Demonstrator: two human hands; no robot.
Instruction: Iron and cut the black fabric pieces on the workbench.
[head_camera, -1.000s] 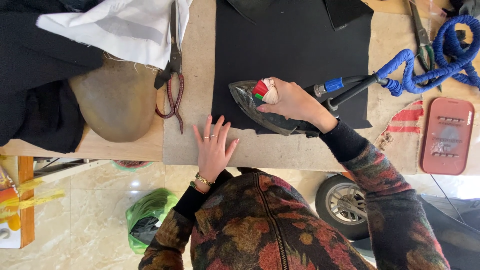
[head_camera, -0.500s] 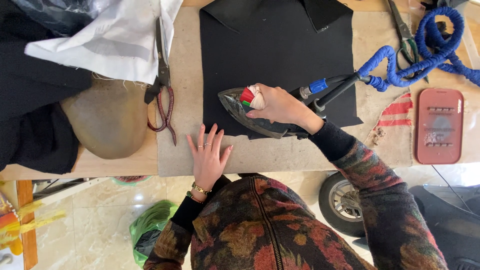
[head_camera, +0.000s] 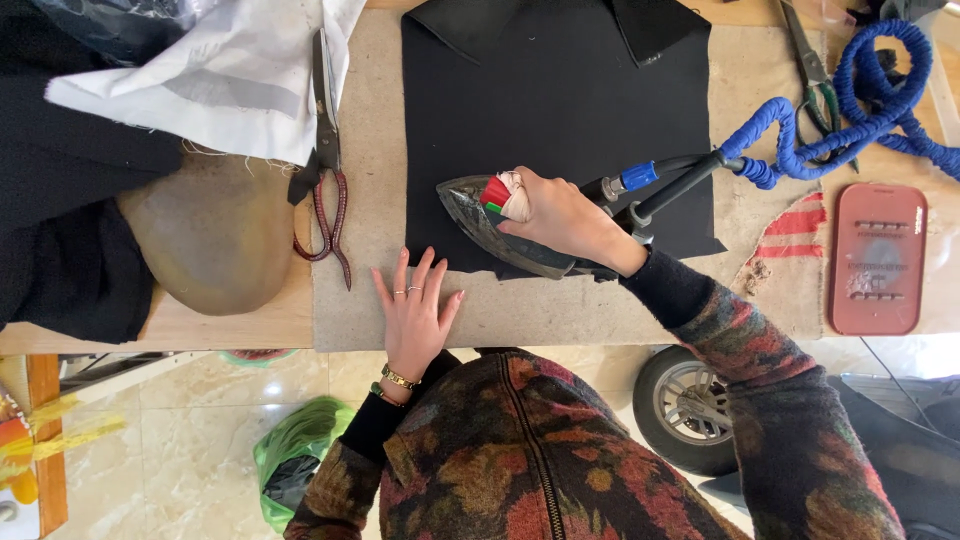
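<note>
Head view, places taken from the black cloth (head_camera: 560, 110).

- Cloth: flat on the board (head_camera: 380, 300), spread across its upper middle.
- Iron (head_camera: 500, 235): on the cloth's lower edge, tip pointing left, sole down on the fabric.
- My right hand (head_camera: 565, 220): closed around the iron's handle, on top of the iron, fingers wrapped over a red, white and green binding at the front.
- My left hand (head_camera: 415, 315): open, palm down, fingers spread, flat on the board just below the cloth's lower left corner; rings on two fingers, a bracelet at the wrist.
- Blue cord (head_camera: 850, 110): runs from the iron's rear, right of the cloth, coiling toward the upper right.
- Scissors (head_camera: 325, 150): left of the cloth, blades up, red-wrapped handles down.
- White fabric (head_camera: 210, 80): farther left, under the scissors' blades.
- Rounded brown pad (head_camera: 215, 235): below the white fabric, well left of the cloth.
- Red rest (head_camera: 878, 258): far right of the cloth.
- Second scissors (head_camera: 812, 75): upper right, beside the cord.
</note>
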